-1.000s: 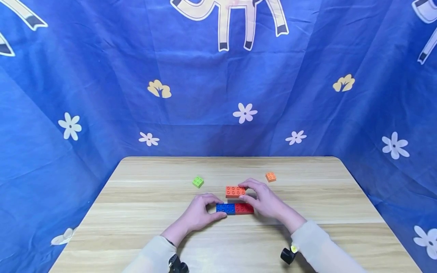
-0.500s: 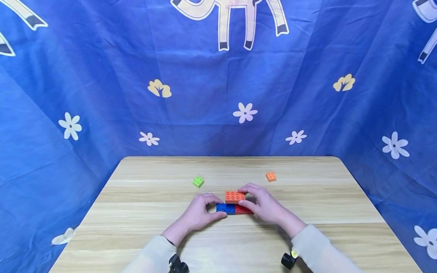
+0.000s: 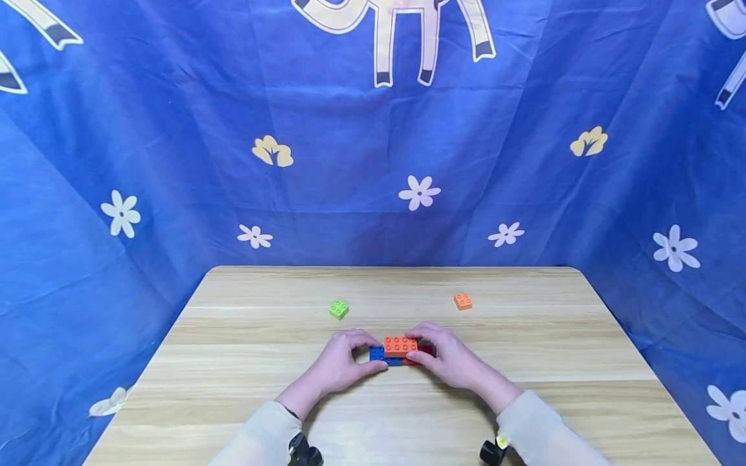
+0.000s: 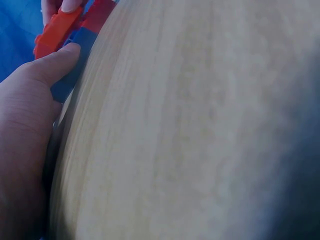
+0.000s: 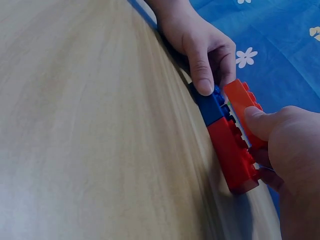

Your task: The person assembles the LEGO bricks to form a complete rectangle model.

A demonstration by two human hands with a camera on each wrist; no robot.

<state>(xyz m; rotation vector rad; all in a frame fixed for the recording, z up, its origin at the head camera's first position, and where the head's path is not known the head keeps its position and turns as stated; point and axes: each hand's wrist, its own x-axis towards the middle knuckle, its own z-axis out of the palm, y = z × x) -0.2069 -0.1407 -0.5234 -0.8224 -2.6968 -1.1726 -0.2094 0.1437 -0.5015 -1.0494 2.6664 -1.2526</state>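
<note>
A blue toy brick (image 3: 376,354) and a red toy brick (image 5: 231,155) lie end to end on the table. My left hand (image 3: 344,364) grips the blue brick at its left end, thumb on the near side. Between the thumb and fingers of my right hand (image 3: 449,356) is an orange toy brick (image 3: 400,346) with two rows of studs. It is held over the place where the blue and red bricks meet, and in the right wrist view a narrow gap shows between it and their studs. The orange brick hides part of both lower bricks in the head view.
Farther back on the wooden table (image 3: 262,288) lie a small green brick (image 3: 339,309), left of centre, and a small light-orange brick (image 3: 463,301), to the right. A blue patterned cloth (image 3: 350,162) hangs behind the table and along both sides.
The right hand has brought the orange brick nearer to the person, from behind the blue and red bricks to above their join. The left hand has kept its place on the blue brick.
</note>
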